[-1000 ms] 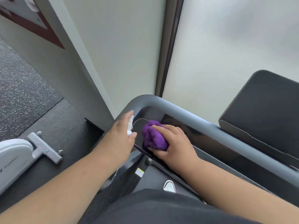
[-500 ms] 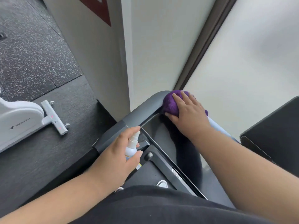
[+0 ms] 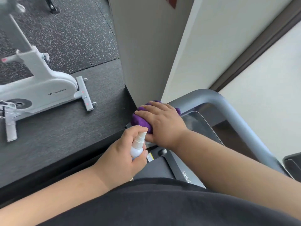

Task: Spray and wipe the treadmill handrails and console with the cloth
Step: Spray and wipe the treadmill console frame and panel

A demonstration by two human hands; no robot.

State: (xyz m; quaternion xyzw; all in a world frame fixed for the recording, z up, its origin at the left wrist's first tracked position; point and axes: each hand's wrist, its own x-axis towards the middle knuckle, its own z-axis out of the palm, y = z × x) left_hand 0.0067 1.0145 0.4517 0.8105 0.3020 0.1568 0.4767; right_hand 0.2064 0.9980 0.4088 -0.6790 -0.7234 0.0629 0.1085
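Pressing the purple cloth [image 3: 140,119] flat under the right hand [image 3: 162,123] on the handrail's [image 3: 228,108] left corner, gripping the spray bottle [image 3: 138,145] just beside it in the left hand [image 3: 120,159]; best keeping palm pressure even, following the bend.

you've got two hands in shot: one left hand [image 3: 121,158], one right hand [image 3: 162,122]. one spray bottle [image 3: 138,145], gripped in that left hand. one purple cloth [image 3: 140,119], under your right palm. one grey handrail [image 3: 228,106] curving round one dark console screen [image 3: 205,126]. one small round knob [image 3: 162,151] below the screen. off to your left, one white exercise bike [image 3: 39,88] on the floor.
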